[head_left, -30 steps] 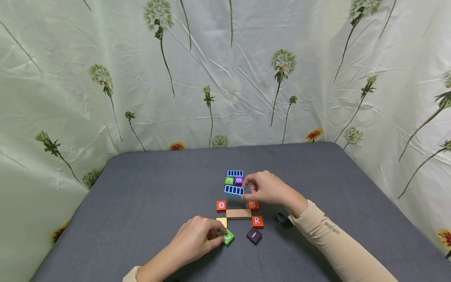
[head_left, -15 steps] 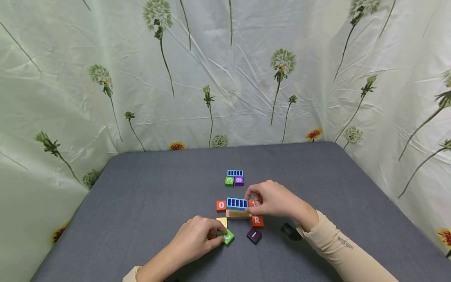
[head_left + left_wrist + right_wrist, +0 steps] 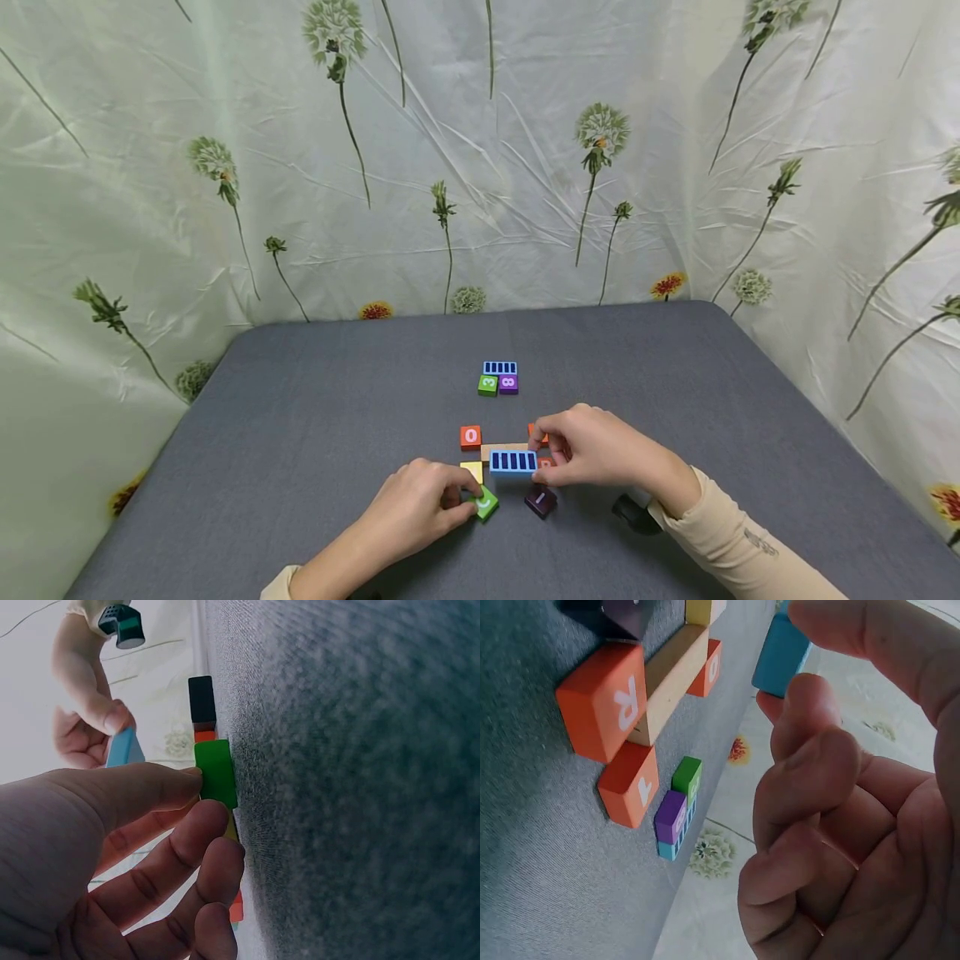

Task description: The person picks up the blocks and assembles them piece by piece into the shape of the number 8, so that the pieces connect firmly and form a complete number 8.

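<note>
In the head view my left hand (image 3: 420, 508) pinches a green letter block (image 3: 487, 503) lying askew on the table. The left wrist view shows the thumb against this green block (image 3: 216, 774). My right hand (image 3: 600, 450) holds a long blue block with dark bars (image 3: 513, 462) by its right end, raised over a plain wooden block (image 3: 495, 448). Under and beside it are a yellow block (image 3: 472, 472), a dark block (image 3: 541, 502) and an orange R block (image 3: 604, 701), partly covered in the head view.
An orange 0 block (image 3: 470, 437) and an orange 1 block (image 3: 628, 787) lie by the wooden block's far corners. Farther back sit a green 3 block (image 3: 487, 385), a purple 8 block (image 3: 508, 384) and another blue barred block (image 3: 500, 367). A flowered curtain (image 3: 525, 167) hangs behind the table.
My right hand has brought the blue barred block toward me, from near the 3 and 8 blocks to above the wooden block. My left hand has stayed on the green letter block.
</note>
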The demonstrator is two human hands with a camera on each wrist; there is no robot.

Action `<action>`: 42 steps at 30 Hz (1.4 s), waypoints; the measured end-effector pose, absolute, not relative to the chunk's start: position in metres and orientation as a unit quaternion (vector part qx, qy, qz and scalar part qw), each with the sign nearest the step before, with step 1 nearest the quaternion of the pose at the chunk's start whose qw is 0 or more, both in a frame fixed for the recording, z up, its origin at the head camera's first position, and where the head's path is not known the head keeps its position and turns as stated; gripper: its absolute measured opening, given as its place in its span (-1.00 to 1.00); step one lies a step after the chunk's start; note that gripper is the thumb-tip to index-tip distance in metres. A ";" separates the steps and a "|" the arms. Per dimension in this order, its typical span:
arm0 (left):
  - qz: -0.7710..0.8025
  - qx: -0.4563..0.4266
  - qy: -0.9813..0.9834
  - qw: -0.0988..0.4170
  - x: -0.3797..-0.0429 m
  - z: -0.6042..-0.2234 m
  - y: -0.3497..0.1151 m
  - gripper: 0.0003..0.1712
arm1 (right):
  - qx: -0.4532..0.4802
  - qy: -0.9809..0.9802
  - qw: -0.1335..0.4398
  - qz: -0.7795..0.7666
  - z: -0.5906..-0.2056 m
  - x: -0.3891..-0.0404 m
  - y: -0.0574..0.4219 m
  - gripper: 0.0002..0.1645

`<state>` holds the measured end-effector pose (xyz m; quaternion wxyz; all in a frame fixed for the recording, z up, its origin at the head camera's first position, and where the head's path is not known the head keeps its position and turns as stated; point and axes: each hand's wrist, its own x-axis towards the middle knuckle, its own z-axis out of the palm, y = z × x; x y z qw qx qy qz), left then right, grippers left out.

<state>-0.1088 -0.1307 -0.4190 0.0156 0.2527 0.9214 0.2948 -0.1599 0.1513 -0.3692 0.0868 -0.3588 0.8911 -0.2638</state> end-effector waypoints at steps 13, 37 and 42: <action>0.289 0.254 0.923 0.013 -0.109 -0.417 -0.130 -0.86 | -0.370 0.885 0.119 -0.257 -0.374 -0.147 0.154 -0.78; 0.286 0.252 0.924 0.022 -0.109 -0.419 -0.130 -0.86 | -0.387 0.880 0.178 -0.211 -0.393 -0.127 0.143 -0.73; 0.286 0.251 0.924 0.024 -0.109 -0.419 -0.130 -0.86 | -0.390 0.881 0.175 -0.204 -0.396 -0.126 0.142 -0.71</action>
